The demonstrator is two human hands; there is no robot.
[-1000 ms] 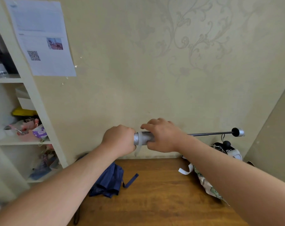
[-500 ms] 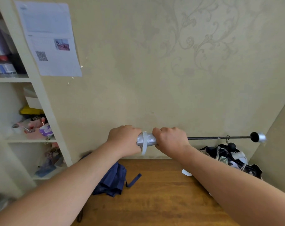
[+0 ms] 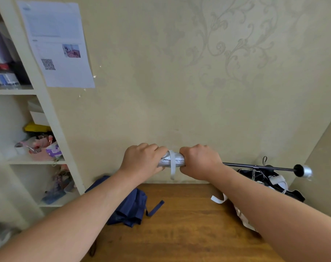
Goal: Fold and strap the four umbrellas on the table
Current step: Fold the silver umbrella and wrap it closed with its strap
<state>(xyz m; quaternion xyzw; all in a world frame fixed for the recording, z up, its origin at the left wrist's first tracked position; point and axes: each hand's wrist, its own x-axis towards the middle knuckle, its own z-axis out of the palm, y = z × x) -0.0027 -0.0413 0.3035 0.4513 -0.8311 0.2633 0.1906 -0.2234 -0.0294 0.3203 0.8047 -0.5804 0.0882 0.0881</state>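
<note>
I hold a silver umbrella (image 3: 173, 161) level in the air above the wooden table (image 3: 183, 229). My left hand (image 3: 142, 159) grips its rolled canopy on the left, and my right hand (image 3: 199, 161) grips it on the right. A white strap (image 3: 172, 165) hangs down between my hands. The dark shaft (image 3: 255, 166) sticks out to the right and ends in a silver handle (image 3: 303, 170). A navy umbrella (image 3: 130, 208) lies folded on the table's left with its strap loose. A black umbrella (image 3: 270, 183) lies at the right rear, and a pale patterned one (image 3: 242, 218) is partly hidden by my right arm.
A white shelf unit (image 3: 53, 125) with boxes and small items stands at the left. A printed sheet (image 3: 56, 42) hangs on the wall. The wall runs along the table's far edge, and a side wall (image 3: 323, 161) closes in the right.
My right hand has slid left along the canopy towards my left hand. The shaft and handle now reach further to the right. The view has shifted slightly.
</note>
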